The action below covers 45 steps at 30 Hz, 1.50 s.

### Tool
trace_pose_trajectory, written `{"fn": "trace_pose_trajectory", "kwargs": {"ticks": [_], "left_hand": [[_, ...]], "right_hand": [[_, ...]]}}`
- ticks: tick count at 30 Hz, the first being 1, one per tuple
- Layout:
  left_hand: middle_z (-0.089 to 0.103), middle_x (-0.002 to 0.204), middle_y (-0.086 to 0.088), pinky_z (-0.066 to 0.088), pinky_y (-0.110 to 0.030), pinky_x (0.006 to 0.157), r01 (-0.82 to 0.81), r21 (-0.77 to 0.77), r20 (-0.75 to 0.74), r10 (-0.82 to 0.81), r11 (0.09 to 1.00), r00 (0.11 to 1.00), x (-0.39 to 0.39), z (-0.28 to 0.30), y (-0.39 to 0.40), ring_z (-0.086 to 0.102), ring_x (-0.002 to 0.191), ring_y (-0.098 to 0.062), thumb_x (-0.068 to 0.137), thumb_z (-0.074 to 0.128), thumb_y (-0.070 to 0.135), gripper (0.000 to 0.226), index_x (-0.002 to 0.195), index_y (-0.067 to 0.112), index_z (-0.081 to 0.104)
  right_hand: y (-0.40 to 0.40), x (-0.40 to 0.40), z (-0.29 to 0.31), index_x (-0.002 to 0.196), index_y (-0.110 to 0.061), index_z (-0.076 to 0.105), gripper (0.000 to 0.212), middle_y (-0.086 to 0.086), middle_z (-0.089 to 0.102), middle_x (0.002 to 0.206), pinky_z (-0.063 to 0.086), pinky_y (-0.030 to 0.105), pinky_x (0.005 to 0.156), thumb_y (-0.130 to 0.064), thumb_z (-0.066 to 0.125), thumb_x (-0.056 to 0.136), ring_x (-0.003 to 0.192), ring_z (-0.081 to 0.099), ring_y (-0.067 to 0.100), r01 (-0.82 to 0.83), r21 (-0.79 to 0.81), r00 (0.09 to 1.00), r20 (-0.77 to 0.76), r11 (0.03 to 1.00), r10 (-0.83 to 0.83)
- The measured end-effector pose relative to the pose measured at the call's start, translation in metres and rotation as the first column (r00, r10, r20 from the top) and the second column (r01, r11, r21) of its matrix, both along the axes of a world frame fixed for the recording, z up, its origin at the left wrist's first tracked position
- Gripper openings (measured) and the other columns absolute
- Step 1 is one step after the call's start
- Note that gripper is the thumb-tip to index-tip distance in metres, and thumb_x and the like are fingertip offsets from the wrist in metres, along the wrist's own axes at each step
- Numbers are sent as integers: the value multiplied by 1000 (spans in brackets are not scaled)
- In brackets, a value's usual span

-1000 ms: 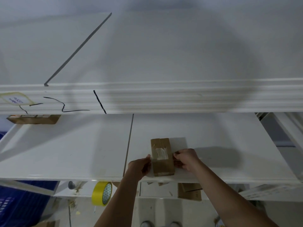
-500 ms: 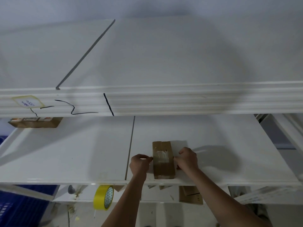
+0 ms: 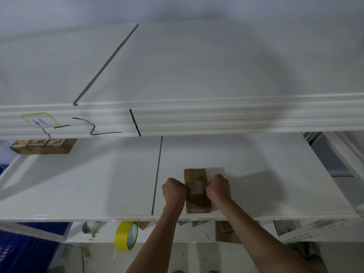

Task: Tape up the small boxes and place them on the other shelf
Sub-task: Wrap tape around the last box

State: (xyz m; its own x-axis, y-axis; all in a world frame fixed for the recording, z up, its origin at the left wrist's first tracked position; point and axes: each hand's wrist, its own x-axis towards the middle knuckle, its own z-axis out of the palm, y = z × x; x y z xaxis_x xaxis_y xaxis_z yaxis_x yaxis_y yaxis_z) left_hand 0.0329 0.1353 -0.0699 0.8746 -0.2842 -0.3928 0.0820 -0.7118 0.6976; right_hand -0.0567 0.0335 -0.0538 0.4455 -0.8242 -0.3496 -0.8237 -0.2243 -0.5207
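Two hands, left (image 3: pixel 174 191) and right (image 3: pixel 218 189), are flanking the small box (image 3: pixel 197 201) near the shelf (image 3: pixel 98 190) edge, fingers curled against its sides; you're probably handling light, crushable cardboard, best squeezed gently there.

Both hands close in on the small box (image 3: pixel 197 191) near the front edge of the shelf (image 3: pixel 98 190). The left hand (image 3: pixel 173 189), earlier apart from the box's left side, now presses against it as a fist. The right hand (image 3: pixel 218 187) curls tighter against the right side.
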Motion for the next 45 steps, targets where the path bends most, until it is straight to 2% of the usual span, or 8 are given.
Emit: {"fn": "trace_pose_trajectory", "kwargs": {"ticks": [9, 14, 23, 27, 29, 33, 37, 45], "left_hand": [[58, 70, -6, 41, -18, 48, 48, 96, -2, -48, 994, 999, 0, 6, -11, 56, 60, -14, 90, 62, 1, 30, 66, 11, 47], [67, 82, -12, 54, -27, 62, 35, 132, -54, -28, 991, 998, 0, 2, -8, 67, 74, -22, 90, 61, 4, 21, 70, 8, 52], [59, 81, -5, 51, -23, 68, -60, 75, -164, 72, 995, 984, -14, 0, -6, 58, 72, -16, 96, 60, 13, 11, 86, 7, 58], [67, 84, -8, 62, -35, 78, -175, 28, -298, 176, 984, 938, -15, -3, 3, 67, 79, -22, 88, 73, 23, 19, 82, 8, 65], [68, 84, -8, 62, -37, 80, -173, 26, -281, 173, 985, 944, -17, -1, 3, 68, 82, -23, 88, 73, 25, 20, 79, 10, 65], [63, 80, -6, 50, -23, 54, -165, 50, -246, 173, 985, 954, -21, 10, 0, 62, 71, -17, 93, 68, 21, 19, 79, 10, 60], [57, 77, -6, 42, -22, 48, -158, 103, -225, 178, 982, 958, -28, 15, 0, 55, 64, -16, 96, 59, 15, 14, 84, 8, 59], [61, 100, -12, 56, -36, 90, -129, 38, -348, 134, 991, 928, -30, 20, 14, 58, 87, -22, 98, 54, 12, 13, 106, 5, 61]], "right_hand": [[18, 5, 7, 105, -6, 64, 11, 8, 70, 108, 48, 22, 73, -9, 56, 100, 94, 67, 20, -70, -43, 993, -93, 997, 66], [25, 4, 10, 117, -5, 63, 19, 8, 68, 118, 39, 20, 74, -10, 52, 102, 108, 66, 19, -67, -64, 993, -103, 996, 60], [22, 1, 6, 108, -5, 65, 12, 9, 70, 110, 50, 23, 73, -9, 58, 99, 97, 68, 21, 4, -36, 1000, -19, 999, -5], [12, -4, 5, 85, -10, 58, 12, 8, 69, 96, 33, 18, 47, -5, 64, 93, 71, 55, 15, 97, 20, 995, 20, 995, -97], [9, -5, 2, 86, -10, 59, 11, 5, 66, 89, 33, 19, 48, -6, 64, 94, 70, 52, 15, 102, 20, 994, 31, 995, -103], [4, -7, -3, 90, -8, 64, 4, 8, 71, 97, 42, 22, 62, -8, 64, 95, 73, 54, 15, 85, 7, 996, 5, 996, -85], [2, -8, -6, 97, -6, 66, 8, 5, 67, 95, 45, 22, 67, -12, 67, 94, 82, 61, 18, 90, 4, 994, 60, 996, -90], [16, -9, -6, 91, -12, 61, 14, 6, 70, 96, 55, 29, 70, -19, 73, 90, 75, 57, 16, -4, -59, 999, 46, 998, 7]]}}
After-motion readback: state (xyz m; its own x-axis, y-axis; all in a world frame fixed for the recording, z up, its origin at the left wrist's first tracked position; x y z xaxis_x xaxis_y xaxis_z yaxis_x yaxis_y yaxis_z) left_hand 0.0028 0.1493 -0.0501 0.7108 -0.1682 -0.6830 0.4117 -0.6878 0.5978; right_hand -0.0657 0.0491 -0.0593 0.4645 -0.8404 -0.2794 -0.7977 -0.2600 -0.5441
